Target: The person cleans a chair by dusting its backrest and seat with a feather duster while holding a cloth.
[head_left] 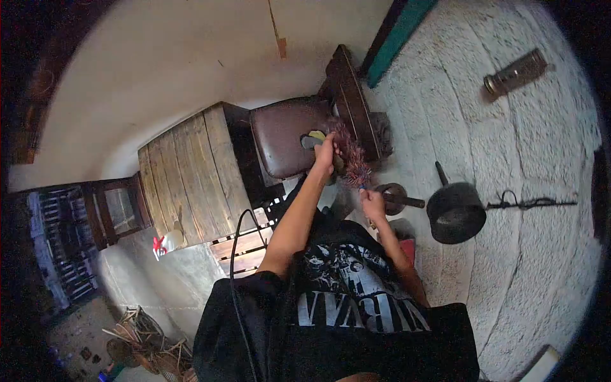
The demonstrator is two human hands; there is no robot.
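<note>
My right hand is closed around the blue handle end of a reddish, fluffy duster. The duster slants up along the inner side of the chair's wooden backrest, and its far end is blurred. Over the brown padded chair seat, my left hand is closed on a yellow and grey piece, perhaps a cloth. Part of that piece is hidden behind my fingers. My left hand is close beside the duster; I cannot tell whether they touch.
A plank-topped wooden table stands left of the chair, with a white spray bottle with a red head at its edge. On the white wall at right are a black pot, a pan, a hook rack and a cylindrical lamp-like fixture.
</note>
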